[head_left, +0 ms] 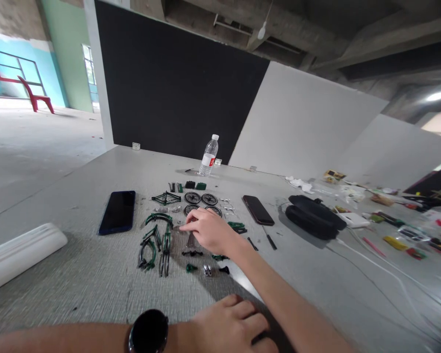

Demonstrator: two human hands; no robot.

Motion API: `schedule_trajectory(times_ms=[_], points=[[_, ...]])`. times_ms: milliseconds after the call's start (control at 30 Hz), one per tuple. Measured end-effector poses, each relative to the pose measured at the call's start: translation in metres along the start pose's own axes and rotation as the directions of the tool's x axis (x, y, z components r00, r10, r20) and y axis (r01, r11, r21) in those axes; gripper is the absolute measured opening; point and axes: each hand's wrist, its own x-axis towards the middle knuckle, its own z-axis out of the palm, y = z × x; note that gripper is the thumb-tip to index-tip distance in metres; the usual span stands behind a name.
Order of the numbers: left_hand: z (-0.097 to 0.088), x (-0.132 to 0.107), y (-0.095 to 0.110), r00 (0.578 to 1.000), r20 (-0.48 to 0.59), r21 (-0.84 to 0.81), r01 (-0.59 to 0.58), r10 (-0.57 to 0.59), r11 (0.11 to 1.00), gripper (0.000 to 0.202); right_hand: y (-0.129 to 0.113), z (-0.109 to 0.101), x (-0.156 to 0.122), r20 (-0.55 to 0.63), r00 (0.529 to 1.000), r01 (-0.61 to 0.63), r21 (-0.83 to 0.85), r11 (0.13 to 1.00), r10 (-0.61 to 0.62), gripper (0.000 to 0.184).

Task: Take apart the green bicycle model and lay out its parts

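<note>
My right hand (211, 231) reaches over the laid-out model bicycle parts, thumb and forefinger brought close together above the table. Whatever may be between those fingertips is too small to make out. Left of it lie a green curved mudguard (159, 217), a green fork-like part (165, 250) and a dark green bicycle frame (166, 197). Small spoked wheels (192, 197) lie just beyond, two of them partly covered by the hand. Nearer me are silver pieces (208, 270) and a green piece (191, 268). My left hand (233, 327) rests at the near side, fingers curled, nothing visible in them.
A blue-edged phone (117, 212) lies left, another phone (257, 210) right, beside a screwdriver (269, 238). A water bottle (208, 156) stands at the back. A black case (314, 217), a white cable (382, 267) and clutter occupy the right. A white object (25, 255) lies far left.
</note>
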Motion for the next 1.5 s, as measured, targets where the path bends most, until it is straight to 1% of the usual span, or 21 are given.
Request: schedule_trajectory(times_ms=[100,267,367,600,767,900,967,1067,1167,1233,1333,1400,1500], points=[[0.0,0.0,0.0,1.0,-0.004,-0.002,0.001,-0.001,1.0,0.023,0.0,0.0,0.0,-0.021,1.0,-0.009,-0.003,1.0,0.009,0.045],[0.0,0.0,0.002,1.0,-0.013,0.002,0.002,-0.002,1.0,0.024,-0.002,0.003,0.0,-0.002,0.999,0.032,-0.046,0.998,-0.033,0.045],[0.001,-0.001,0.002,1.0,-0.02,0.008,0.002,-0.002,1.0,0.021,-0.001,0.004,0.001,-0.002,1.0,0.017,-0.068,0.998,-0.018,0.046],[0.004,-0.002,0.0,1.0,-0.024,0.007,-0.006,0.006,1.0,0.021,0.002,0.006,0.001,-0.01,1.0,0.013,-0.051,0.999,-0.013,0.045],[0.004,-0.001,0.0,1.0,-0.025,0.015,-0.006,0.006,1.0,0.021,0.0,0.008,0.002,-0.051,0.999,-0.019,-0.08,0.997,0.015,0.05],[0.002,-0.001,0.0,1.0,-0.014,0.02,0.0,0.0,1.0,0.02,0.0,0.01,0.002,-0.043,0.999,-0.034,-0.121,0.992,0.029,0.056],[0.002,-0.001,0.0,1.0,-0.016,0.013,-0.002,0.002,1.0,0.02,0.001,0.011,0.002,-0.058,0.998,-0.027,-0.126,0.992,0.02,0.056],[0.004,-0.003,0.0,0.999,-0.037,0.013,-0.002,0.002,1.0,0.02,0.001,0.012,0.001,-0.085,0.996,0.005,-0.111,0.994,-0.015,0.053],[0.006,-0.003,-0.001,0.999,-0.048,0.016,-0.003,0.004,1.0,0.02,-0.001,0.007,0.001,-0.076,0.996,0.029,-0.08,0.996,-0.036,0.05],[0.007,-0.002,-0.001,0.998,-0.058,0.016,-0.005,0.006,1.0,0.022,-0.001,-0.002,0.0,-0.122,0.992,0.02,-0.05,0.999,-0.026,0.047],[0.007,0.0,-0.002,0.998,-0.068,0.036,-0.007,0.009,0.999,0.023,0.004,-0.02,-0.008,-0.278,0.96,-0.009,0.011,1.0,0.012,0.039],[0.008,0.001,-0.003,0.999,-0.049,0.053,-0.018,0.02,0.998,0.02,0.014,-0.029,-0.019,-0.351,0.936,-0.023,0.025,0.999,0.031,0.035],[0.012,0.002,0.0,0.998,-0.042,0.086,-0.038,0.041,0.996,0.015,0.037,-0.028,-0.043,-0.413,0.909,-0.065,-0.011,0.998,0.055,0.033]])
